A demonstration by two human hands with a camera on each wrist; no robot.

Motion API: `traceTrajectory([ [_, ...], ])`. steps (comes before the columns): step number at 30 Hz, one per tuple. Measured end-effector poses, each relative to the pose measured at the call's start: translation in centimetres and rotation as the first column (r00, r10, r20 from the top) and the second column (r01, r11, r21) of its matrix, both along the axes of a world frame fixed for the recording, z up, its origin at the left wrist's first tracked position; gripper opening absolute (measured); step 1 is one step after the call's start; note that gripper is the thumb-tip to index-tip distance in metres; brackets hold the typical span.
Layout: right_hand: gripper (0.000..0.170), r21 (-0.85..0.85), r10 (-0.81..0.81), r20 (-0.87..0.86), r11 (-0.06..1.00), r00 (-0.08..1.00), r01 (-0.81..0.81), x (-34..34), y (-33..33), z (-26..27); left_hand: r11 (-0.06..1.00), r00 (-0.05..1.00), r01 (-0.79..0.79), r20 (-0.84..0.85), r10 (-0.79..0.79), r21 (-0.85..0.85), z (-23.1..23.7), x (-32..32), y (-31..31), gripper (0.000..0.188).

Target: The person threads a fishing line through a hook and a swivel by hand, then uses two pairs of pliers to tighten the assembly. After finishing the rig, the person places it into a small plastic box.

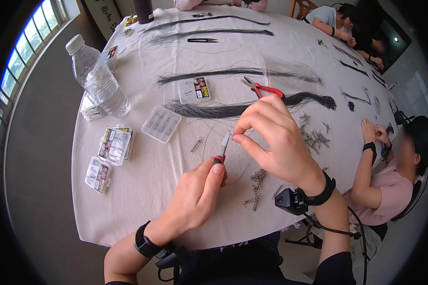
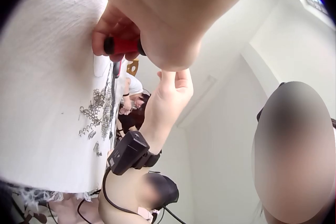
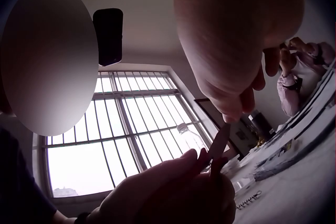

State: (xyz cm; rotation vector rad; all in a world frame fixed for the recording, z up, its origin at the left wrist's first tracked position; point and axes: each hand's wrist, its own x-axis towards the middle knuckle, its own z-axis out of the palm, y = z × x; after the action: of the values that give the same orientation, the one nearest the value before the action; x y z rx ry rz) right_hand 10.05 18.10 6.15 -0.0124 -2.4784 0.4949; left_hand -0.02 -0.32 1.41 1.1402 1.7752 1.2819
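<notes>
The left hand [image 1: 195, 197] grips a small tool with red and black handles [image 1: 218, 160], its flat metal tip [image 1: 227, 138] pointing up and away. At that tip the right hand [image 1: 273, 142] pinches with thumb and forefinger; what lies between them is too small to tell. A thin line loops near the hands. In the left wrist view the red handle [image 2: 125, 46] shows inside the curled left fingers. The right wrist view shows the metal tip [image 3: 219, 141] touching or nearly touching the right fingertips.
Spring-like metal coils [image 1: 314, 137] lie right of the hands, more [image 1: 256, 190] nearer. Beyond are a dark strand bundle [image 1: 214, 110], red-handled pliers [image 1: 266, 89] and black snips [image 1: 202, 41]. Clear boxes [image 1: 161, 124] and a bottle [image 1: 100, 78] stand left. Other people sit around the table.
</notes>
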Motion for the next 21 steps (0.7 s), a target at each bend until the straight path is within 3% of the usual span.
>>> traceTrajectory([
  [5,0.013,-0.049,-0.039,-0.024,0.998,0.999,0.038,0.2,2.1,0.6,1.000,0.999,0.002,0.033,-0.002,-0.006,0.0,-0.1,0.0,0.046],
  [7,0.016,-0.089,-0.214,0.058,0.972,0.975,0.219,0.3,4.5,1.1,1.000,1.000,-0.006,0.027,0.006,0.005,0.0,-0.2,0.0,0.046],
  [8,0.016,-0.090,-0.213,0.052,0.972,0.976,0.217,0.4,6.4,0.8,1.000,1.000,-0.008,0.022,0.008,0.005,0.0,-0.2,0.0,0.046],
  [10,0.033,-0.023,-0.386,0.182,0.918,0.904,0.397,0.1,10.5,-1.6,0.999,0.998,-0.053,0.023,0.053,0.013,-0.2,-0.2,0.2,0.046],
  [11,0.033,-0.019,-0.387,0.177,0.918,0.905,0.397,-0.1,11.6,-3.1,0.998,0.998,-0.053,0.019,0.052,0.019,-0.4,-0.2,0.3,0.046],
  [13,0.050,0.208,-0.495,0.191,0.864,0.847,0.458,-0.6,12.9,-5.1,0.994,0.997,-0.079,0.007,0.078,0.078,-1.0,0.0,0.3,0.060],
  [14,0.050,0.208,-0.498,0.191,0.863,0.846,0.461,-0.9,13.2,-5.3,0.994,0.997,-0.076,0.007,0.076,0.079,-1.1,-0.1,0.3,0.060],
  [16,0.061,0.384,-0.599,0.357,0.794,0.717,0.472,-2.1,12.6,-5.4,0.990,0.994,-0.099,0.055,0.094,0.098,-1.2,-0.1,0.2,0.061],
  [21,0.049,0.431,-0.603,0.375,0.786,0.705,0.443,-3.2,12.5,-5.1,0.989,0.993,-0.101,0.069,0.094,0.106,-0.9,-0.5,0.0,0.061],
])
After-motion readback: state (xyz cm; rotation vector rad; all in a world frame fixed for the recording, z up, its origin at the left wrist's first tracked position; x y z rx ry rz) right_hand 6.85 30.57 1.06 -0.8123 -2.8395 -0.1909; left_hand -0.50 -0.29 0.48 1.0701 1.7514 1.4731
